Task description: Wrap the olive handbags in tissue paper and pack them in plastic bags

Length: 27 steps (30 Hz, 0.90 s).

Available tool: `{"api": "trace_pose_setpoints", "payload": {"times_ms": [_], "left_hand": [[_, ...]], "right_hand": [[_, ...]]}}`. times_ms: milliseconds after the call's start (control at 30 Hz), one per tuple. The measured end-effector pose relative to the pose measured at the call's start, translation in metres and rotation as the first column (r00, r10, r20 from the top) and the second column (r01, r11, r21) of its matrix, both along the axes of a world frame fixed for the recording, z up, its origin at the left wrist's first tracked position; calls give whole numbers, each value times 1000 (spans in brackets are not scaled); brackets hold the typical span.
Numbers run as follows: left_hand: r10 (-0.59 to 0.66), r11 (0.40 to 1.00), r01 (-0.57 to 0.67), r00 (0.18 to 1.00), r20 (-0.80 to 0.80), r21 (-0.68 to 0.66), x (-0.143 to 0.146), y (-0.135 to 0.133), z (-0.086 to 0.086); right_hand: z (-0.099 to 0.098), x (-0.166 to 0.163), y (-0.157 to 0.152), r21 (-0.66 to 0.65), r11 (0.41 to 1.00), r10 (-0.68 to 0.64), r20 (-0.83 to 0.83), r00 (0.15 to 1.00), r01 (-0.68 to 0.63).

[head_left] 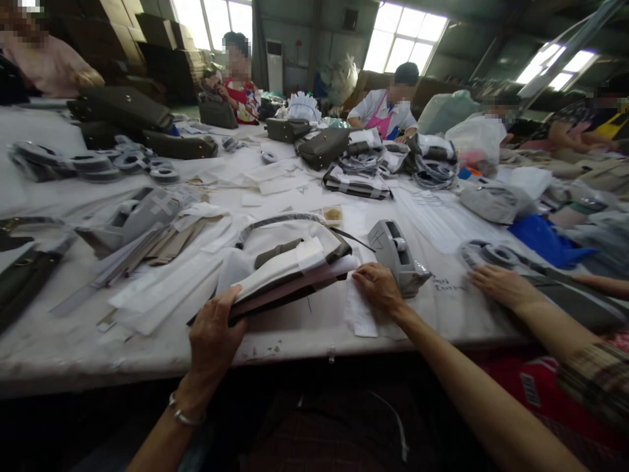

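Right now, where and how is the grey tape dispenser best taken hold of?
Across the middle of the tape dispenser, probably from the left: its side wall there looks broad and plain, and the right hand is close by.

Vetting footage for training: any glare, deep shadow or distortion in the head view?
Head view: windows glare, blown out; space below the table nearly black; side edges stretched and soft, as on the dark bag at far left.

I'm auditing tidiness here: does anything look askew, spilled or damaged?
The loose strips left of the held bag lie fanned and overlapping, not squared up. The pale table cover has dark scuffs near its edge and handwriting beside the tape dispenser. No spill shows.
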<state>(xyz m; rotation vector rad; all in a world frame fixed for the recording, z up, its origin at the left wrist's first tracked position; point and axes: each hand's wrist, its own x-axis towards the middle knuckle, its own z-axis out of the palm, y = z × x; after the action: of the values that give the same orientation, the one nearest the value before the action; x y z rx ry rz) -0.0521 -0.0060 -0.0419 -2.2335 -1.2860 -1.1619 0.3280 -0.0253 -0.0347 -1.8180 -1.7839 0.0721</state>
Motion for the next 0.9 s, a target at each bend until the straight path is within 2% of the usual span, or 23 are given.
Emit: {"api": "trace_pose_setpoints", "payload": {"times_ms": [100, 167, 200, 267, 333, 367, 400, 467, 533, 600, 667, 733, 800, 900], "left_hand": [[22, 999, -19, 997, 71, -40, -1, 0, -3], [53, 997, -45, 990, 130, -64, -2, 1, -5], [68, 996, -57, 985, 156, -74, -2, 1, -6], [91, 993, -75, 976, 196, -86, -2, 1, -7], [97, 993, -78, 972, 216, -93, -1, 2, -7], [94, 993, -74, 971, 220, -95, -1, 2, -6], [88, 993, -68, 971, 221, -94, -1, 2, -6], [76, 994, -57, 972, 221, -91, -1, 2, -5], [66, 995, -47, 971, 229, -89, -2, 1, -5], [60, 996, -41, 968, 244, -84, -2, 1, -4], [56, 996, -34, 964, 261, -88, -2, 1, -4], [54, 995, -27, 960, 275, -100, -2, 1, -5], [57, 993, -24, 956, 288, -116, -3, 1, -5], [58, 993, -26, 957, 283, -115, -2, 0, -5]], "right_hand": [[11, -14, -9, 112, 992, 69, -101, 992, -58], [19, -30, -21, 113, 976, 202, -139, 969, -187], [22, -38, -28, 74, 957, 289, -151, 945, -281], [27, -53, -41, -53, 874, 470, -166, 867, -483], [28, -63, -48, -152, 795, 563, -176, 808, -587], [28, -64, -48, -168, 799, 553, -176, 815, -578], [28, -64, -45, -154, 837, 501, -169, 849, -524], [24, -60, -33, -96, 940, 316, -118, 941, -328], [16, -54, -14, -80, 991, 111, 6, 994, -110], [7, -53, 8, -149, 988, -22, 166, 986, 47], [-2, -61, 27, -252, 962, -35, 267, 963, 105], [-7, -81, 42, -308, 951, 66, 278, 958, 24], [-8, -106, 54, -296, 939, 245, 219, 944, -175], [-5, -133, 66, -240, 866, 464, 55, 884, -439]]}}
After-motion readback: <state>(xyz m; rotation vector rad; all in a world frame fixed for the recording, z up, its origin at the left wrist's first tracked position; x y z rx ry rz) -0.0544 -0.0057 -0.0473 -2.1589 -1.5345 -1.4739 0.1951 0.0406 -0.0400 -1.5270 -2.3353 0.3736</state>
